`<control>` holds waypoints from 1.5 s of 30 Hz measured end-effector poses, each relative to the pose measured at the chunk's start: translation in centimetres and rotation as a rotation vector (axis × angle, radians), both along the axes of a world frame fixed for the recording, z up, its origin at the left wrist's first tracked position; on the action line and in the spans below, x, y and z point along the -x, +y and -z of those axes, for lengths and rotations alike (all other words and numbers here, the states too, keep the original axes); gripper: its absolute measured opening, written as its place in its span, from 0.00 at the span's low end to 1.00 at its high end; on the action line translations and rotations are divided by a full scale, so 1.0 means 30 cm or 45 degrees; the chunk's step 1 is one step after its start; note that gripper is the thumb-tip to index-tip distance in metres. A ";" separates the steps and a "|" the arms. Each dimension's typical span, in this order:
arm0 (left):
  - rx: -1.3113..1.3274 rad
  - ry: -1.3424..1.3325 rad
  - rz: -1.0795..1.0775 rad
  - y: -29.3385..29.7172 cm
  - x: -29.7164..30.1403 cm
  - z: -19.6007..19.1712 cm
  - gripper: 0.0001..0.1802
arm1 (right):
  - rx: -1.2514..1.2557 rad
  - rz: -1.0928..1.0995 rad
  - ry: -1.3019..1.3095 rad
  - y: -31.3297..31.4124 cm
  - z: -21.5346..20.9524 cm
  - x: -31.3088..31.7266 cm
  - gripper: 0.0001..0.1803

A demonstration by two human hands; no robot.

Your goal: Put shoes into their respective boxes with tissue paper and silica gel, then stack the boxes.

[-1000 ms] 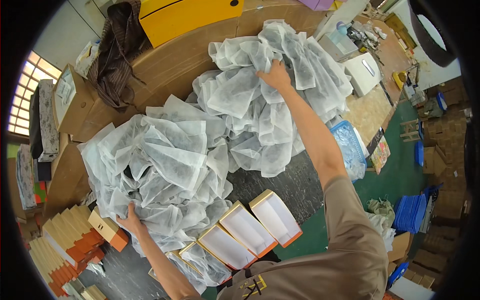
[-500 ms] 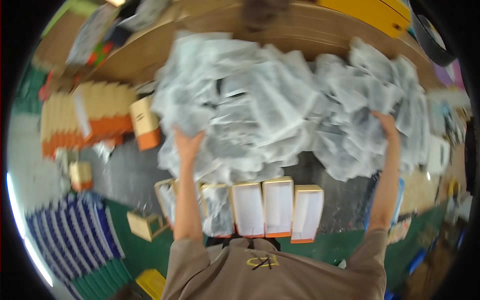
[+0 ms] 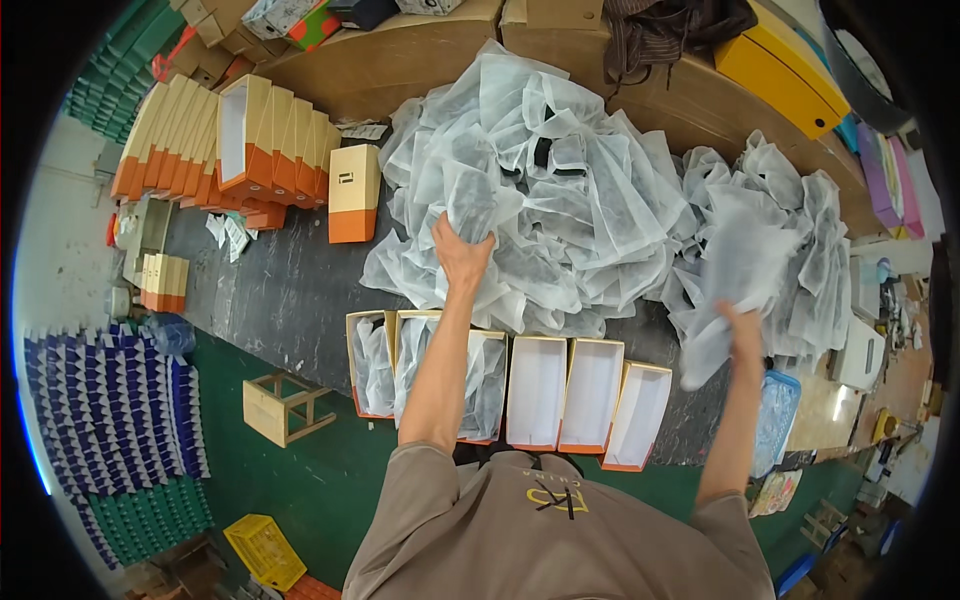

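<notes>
White, sheer pouches (image 3: pixel 610 215) lie heaped just beyond and between our fingers. Our left hand (image 3: pixel 463 260) spreads thumb and fingers around a wrapped bundle (image 3: pixel 470 198); we cannot tell whether they grip it. Our right hand (image 3: pixel 742 335), blurred, seems clamped on the near end of one loose pouch (image 3: pixel 745 250). We judge it light, soft and slightly slippery, best held by a gathered fold.

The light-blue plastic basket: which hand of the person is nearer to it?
Right. In the view, the right hand is just above and left of the basket; the left hand is much farther left, on white translucent pouches.
</notes>
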State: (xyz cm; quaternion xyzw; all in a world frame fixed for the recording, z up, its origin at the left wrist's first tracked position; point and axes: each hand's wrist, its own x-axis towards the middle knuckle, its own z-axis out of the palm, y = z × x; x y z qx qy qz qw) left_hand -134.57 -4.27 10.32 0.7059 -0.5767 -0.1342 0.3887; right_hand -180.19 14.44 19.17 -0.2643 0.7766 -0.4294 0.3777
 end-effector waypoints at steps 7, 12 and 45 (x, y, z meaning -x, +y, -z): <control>-0.245 0.979 0.152 0.287 -0.113 -0.211 0.47 | 0.006 -0.388 -0.479 0.281 0.105 -0.776 0.40; -0.754 2.121 0.454 0.589 -0.300 -0.185 0.25 | -0.044 -0.115 -0.813 0.363 0.075 -1.066 0.36; -0.889 2.276 0.312 0.861 -0.937 -0.185 0.33 | 0.997 -0.165 -2.051 0.296 0.045 -1.534 0.42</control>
